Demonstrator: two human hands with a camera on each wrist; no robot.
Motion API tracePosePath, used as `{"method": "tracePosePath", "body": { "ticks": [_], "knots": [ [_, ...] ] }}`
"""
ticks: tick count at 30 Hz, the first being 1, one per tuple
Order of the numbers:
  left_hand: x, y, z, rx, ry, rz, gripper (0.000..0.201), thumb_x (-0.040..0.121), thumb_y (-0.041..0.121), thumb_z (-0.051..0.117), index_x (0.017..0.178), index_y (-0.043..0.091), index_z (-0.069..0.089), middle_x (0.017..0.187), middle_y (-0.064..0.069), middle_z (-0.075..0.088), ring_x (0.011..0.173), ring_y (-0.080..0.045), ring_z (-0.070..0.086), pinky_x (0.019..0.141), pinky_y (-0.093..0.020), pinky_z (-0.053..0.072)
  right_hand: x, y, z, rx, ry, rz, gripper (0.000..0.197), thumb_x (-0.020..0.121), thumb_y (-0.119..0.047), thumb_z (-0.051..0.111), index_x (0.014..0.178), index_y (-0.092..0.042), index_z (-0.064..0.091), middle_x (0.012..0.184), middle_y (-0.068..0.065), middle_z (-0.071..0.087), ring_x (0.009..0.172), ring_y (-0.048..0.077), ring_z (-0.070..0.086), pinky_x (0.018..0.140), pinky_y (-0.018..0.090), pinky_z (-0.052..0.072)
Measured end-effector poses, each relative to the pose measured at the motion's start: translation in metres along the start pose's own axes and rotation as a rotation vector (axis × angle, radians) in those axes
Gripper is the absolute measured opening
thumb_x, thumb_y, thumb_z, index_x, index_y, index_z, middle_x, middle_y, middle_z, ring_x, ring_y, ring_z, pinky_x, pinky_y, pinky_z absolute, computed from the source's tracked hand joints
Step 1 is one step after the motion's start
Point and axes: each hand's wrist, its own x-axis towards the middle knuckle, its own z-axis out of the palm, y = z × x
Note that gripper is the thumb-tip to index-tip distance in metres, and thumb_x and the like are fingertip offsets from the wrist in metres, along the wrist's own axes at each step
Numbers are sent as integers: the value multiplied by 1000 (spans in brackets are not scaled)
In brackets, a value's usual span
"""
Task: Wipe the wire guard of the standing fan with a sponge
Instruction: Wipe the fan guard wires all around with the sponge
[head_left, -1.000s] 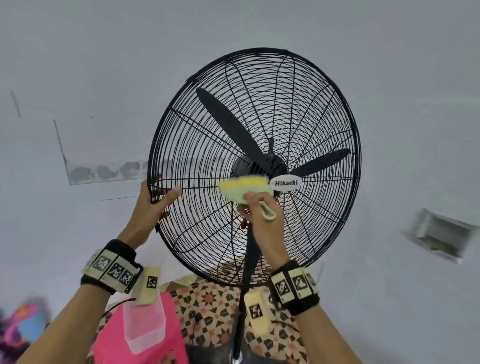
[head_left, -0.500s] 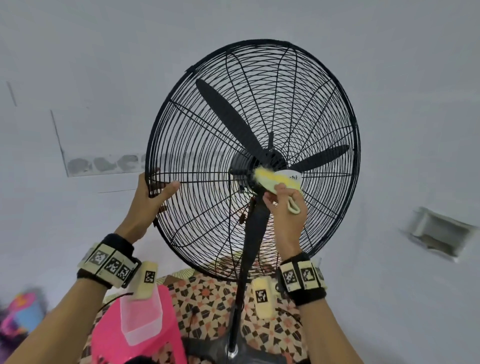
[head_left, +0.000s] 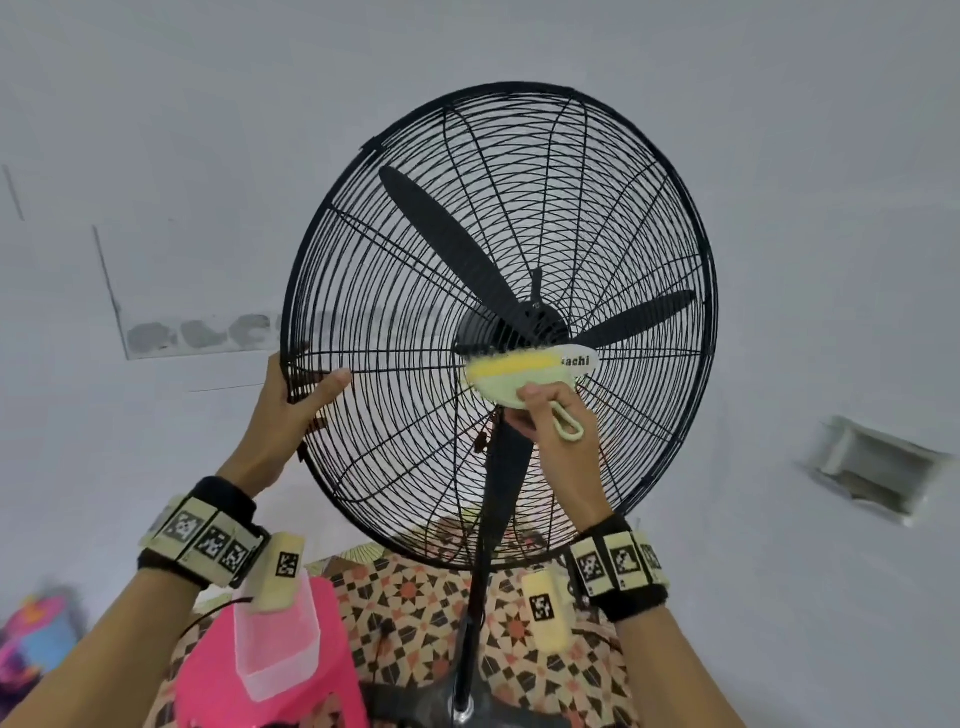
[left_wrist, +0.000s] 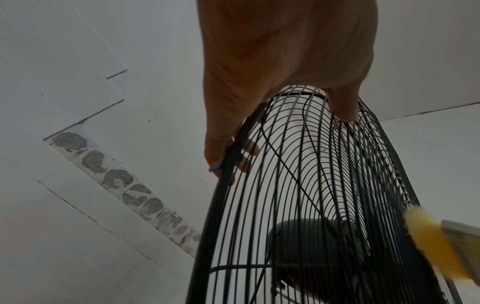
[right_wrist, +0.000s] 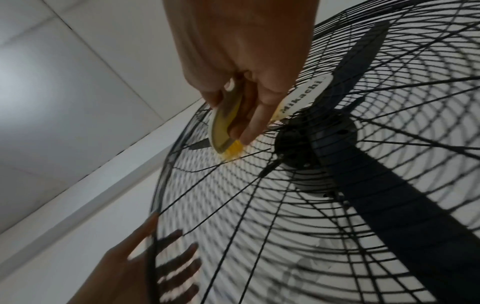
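A black wire guard (head_left: 395, 291) of a standing fan fills the head view, with black blades behind it and a white badge (head_left: 581, 361) at the centre. My right hand (head_left: 545, 410) grips a yellow sponge (head_left: 511, 364) in a pale green holder with a loop handle (head_left: 566, 425) and presses it on the wires just left of the badge. In the right wrist view the sponge (right_wrist: 232, 151) touches the wire guard (right_wrist: 285, 205) beside the hub. My left hand (head_left: 298, 400) grips the guard's left rim, thumb in front, fingers behind. The left wrist view shows its fingers (left_wrist: 246, 152) curled round the rim (left_wrist: 223, 185).
The fan's black pole (head_left: 480, 587) runs down between my arms to a patterned floor (head_left: 415, 592). A pink stool (head_left: 208, 675) with a clear plastic tub (head_left: 275, 654) stands at lower left. White walls surround the fan; a recessed box (head_left: 872, 467) sits at the right.
My right hand has swept the sponge from left of the hub to the right over the badge and back left a little. The fan head has tipped. My left hand keeps its hold on the rim.
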Motion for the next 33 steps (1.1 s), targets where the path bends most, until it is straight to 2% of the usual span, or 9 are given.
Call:
{"method": "tracePosePath", "body": {
  "ticks": [4,9,14,18,20,23,28,30,33],
  "knots": [
    [-1,1,0,-12,-13,8,81,72,73,76,139,46,40,136,6,59,129,-25,58,105,-60,50,7,6,-11,105,297,1,21,103,-16,63,89,-1,62,115,2,67,99,22,74,89,51,62],
    [-1,3,0,-39,-30,-14,73,64,80,77,125,57,43,133,7,62,126,-22,61,103,-55,52,-2,2,1,-13,-16,-13,18,103,-15,60,98,2,64,110,-9,71,104,24,74,88,46,62],
    [0,3,-5,-145,-26,-123,89,59,97,63,128,40,60,118,3,68,104,-20,68,95,-53,54,2,1,-1,46,426,-47,16,102,-16,65,88,-8,64,103,-14,71,103,26,73,81,38,63],
    [4,15,-11,-129,-84,-192,91,56,98,66,123,37,66,112,1,69,104,-23,68,90,-51,56,-35,-24,50,-223,86,-296,9,103,-20,61,97,-16,66,84,-19,69,76,8,71,58,22,56],
    [6,23,-16,-156,-123,-223,72,73,88,63,121,34,68,107,5,72,102,-25,66,90,-52,54,-56,-30,89,-297,-129,-395,12,105,-20,61,104,-11,69,83,-19,66,70,-4,65,57,11,48],
    [15,32,-34,-235,-217,-327,62,97,75,41,128,31,72,124,3,73,115,-32,64,94,-51,53,-75,-23,144,-507,-316,-506,20,108,-29,54,111,-14,67,90,0,69,77,7,62,64,24,50],
    [24,42,-55,-213,-367,-431,75,86,83,50,131,27,72,129,-5,71,105,-28,72,91,-48,56,-85,10,187,-870,-308,-667,26,109,-36,40,104,-15,54,77,6,56,66,23,52,47,34,41],
    [25,41,-56,-123,-403,-402,85,74,84,66,138,28,66,131,-6,70,105,-25,73,86,-46,58,-104,31,176,-928,-399,-597,24,109,-36,36,104,-17,49,76,3,58,63,22,55,45,38,48],
    [28,36,-53,-112,-390,-386,73,89,71,58,142,22,60,139,-15,64,120,-35,69,100,-60,54,-151,65,147,-964,-556,-378,27,109,-41,20,107,-21,38,81,2,63,66,22,61,53,42,56]
  ]
}}
